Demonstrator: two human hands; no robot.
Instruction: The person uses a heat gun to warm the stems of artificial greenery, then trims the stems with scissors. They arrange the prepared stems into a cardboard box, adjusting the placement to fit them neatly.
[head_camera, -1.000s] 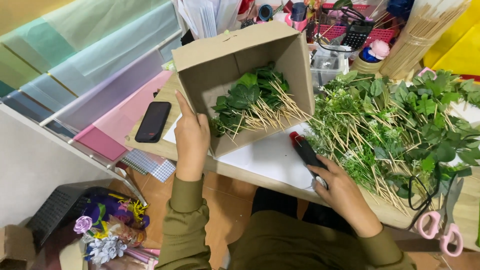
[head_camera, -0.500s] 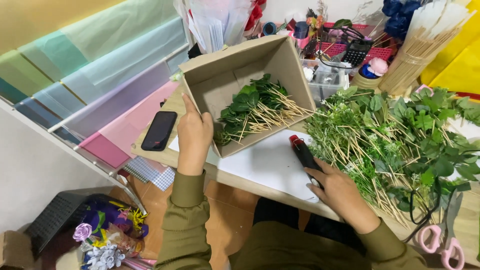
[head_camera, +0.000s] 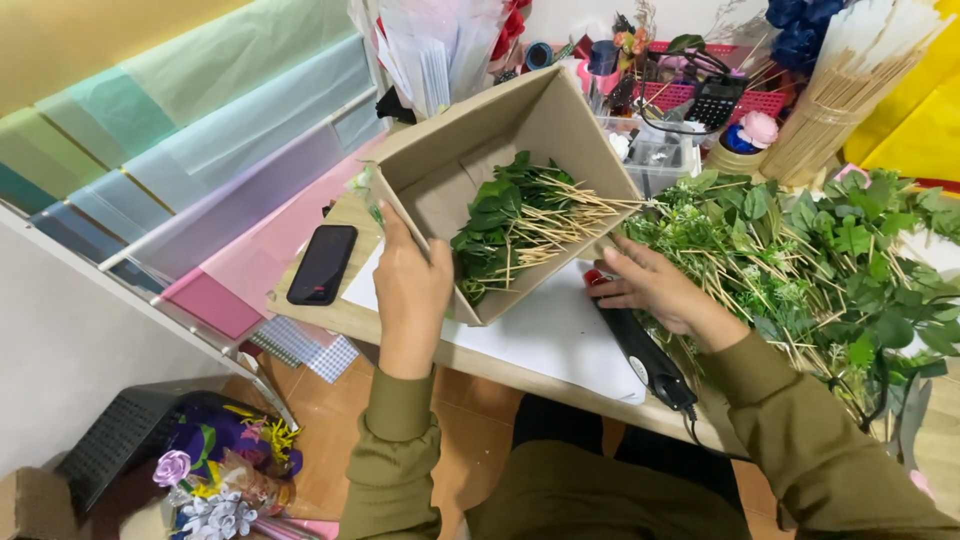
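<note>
Tabletop: right hand now off tool.

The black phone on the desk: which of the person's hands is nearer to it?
Left. The left hand grips the cardboard box edge just right of the black phone; the right hand is beyond the box, by the leafy stems.

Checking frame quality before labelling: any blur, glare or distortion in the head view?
Head view: sharp on the left hand gripping the cardboard box, no motion smear; even soft light, faint shadows; mild sheen on the phone; wide-angle bending at the edges; right hand crisp.
</note>
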